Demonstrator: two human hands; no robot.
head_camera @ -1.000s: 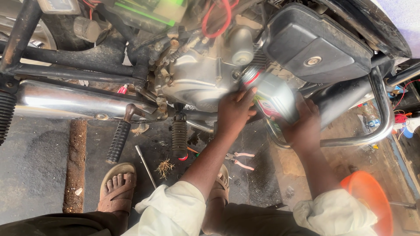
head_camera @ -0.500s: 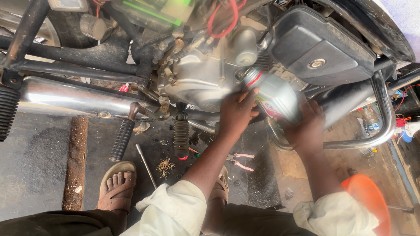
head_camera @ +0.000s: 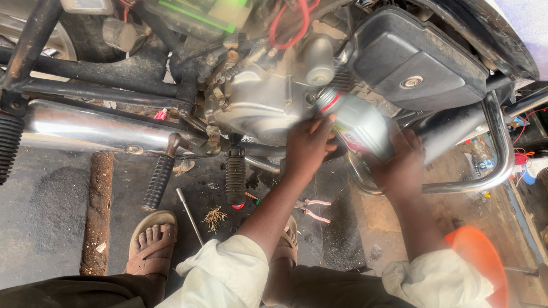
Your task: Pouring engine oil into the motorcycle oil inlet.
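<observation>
Both arms reach forward and up from the lower edge of the view, sleeves pale and rolled to about the elbow, forearms bare; left hand [head_camera: 308, 145] at mid-frame, wrist straight, fingers curled and pressed together, knuckles toward the camera, thumb tucked underneath out of sight; right hand [head_camera: 399, 165] just to the right of it and slightly lower, back of the hand facing the camera, fingers wrapped in a closed grasp, fingertips hidden; the two hands sit near each other, not touching; left forearm angles up from the lower middle, right forearm rises more steeply from the lower right; left foot [head_camera: 149, 242] in a sandal, flat on the floor at lower left.
</observation>
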